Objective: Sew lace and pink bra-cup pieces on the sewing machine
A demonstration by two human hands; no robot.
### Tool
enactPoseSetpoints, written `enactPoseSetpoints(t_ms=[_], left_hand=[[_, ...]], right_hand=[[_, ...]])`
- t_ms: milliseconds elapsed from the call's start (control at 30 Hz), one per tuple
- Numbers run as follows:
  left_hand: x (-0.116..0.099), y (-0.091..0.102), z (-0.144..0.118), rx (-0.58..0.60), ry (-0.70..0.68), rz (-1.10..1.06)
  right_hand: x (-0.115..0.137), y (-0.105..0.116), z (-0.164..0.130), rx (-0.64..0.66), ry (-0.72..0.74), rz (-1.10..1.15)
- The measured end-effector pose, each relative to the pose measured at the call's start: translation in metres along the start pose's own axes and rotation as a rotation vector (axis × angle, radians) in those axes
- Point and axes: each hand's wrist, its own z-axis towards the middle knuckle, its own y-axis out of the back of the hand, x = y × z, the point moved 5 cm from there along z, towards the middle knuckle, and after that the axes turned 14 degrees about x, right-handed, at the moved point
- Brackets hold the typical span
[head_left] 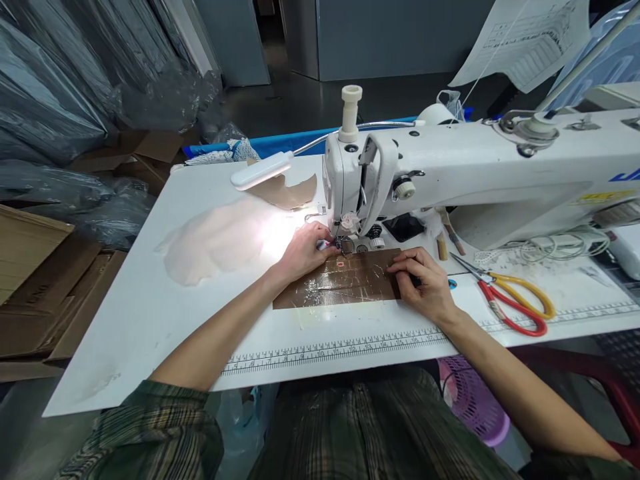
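Observation:
A white sewing machine [480, 167] stands over the table, with its needle and presser foot [345, 245] low at its left end. My left hand [307, 248] is at the presser foot, thumb and forefinger brought together on something too small to make out. A brown, shiny taped panel [340, 283] lies flat on the bed in front of the needle. My right hand [424, 283] rests at this panel's right end with fingers curled and pinched together; what they hold, if anything, is hidden. Scissors [510, 293] with red and yellow handles lie right of it.
A lit lamp [263, 171] hangs left of the machine head. Pale cloth [215, 243] and a brown torn piece [290, 192] lie on the table's left. A printed ruler [330, 348] runs along the front edge. White cord [560, 241] lies behind the scissors; cardboard boxes [45, 293] stand left.

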Motion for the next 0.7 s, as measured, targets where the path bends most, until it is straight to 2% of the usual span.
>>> enactPoseSetpoints(t_ms=[167, 267, 333, 400, 467, 533, 600, 700], left_hand=[[0.01, -0.006, 0.002, -0.097, 0.049, -0.177], [0.007, -0.007, 0.003, -0.04, 0.061, -0.197], [0.005, -0.004, 0.003, -0.022, 0.074, -0.13], [0.006, 0.005, 0.001, -0.109, 0.105, 0.013], [0.009, 0.019, -0.003, -0.253, 0.139, 0.165], [0.012, 0.029, -0.007, -0.349, 0.146, 0.208], [0.015, 0.033, -0.008, -0.366, 0.129, 0.097], [0.017, 0.026, -0.006, -0.348, 0.099, -0.323]], right_hand=[[-0.002, -0.005, 0.0, 0.066, 0.029, 0.023], [-0.002, -0.008, -0.002, 0.11, 0.056, 0.018], [-0.002, -0.008, -0.003, 0.127, 0.067, 0.015], [-0.002, -0.008, -0.003, 0.135, 0.071, 0.013], [-0.002, -0.008, -0.004, 0.141, 0.075, 0.006], [-0.002, -0.008, -0.004, 0.151, 0.076, -0.005], [-0.002, -0.008, -0.004, 0.164, 0.077, -0.015], [-0.002, -0.009, -0.005, 0.175, 0.077, -0.014]])
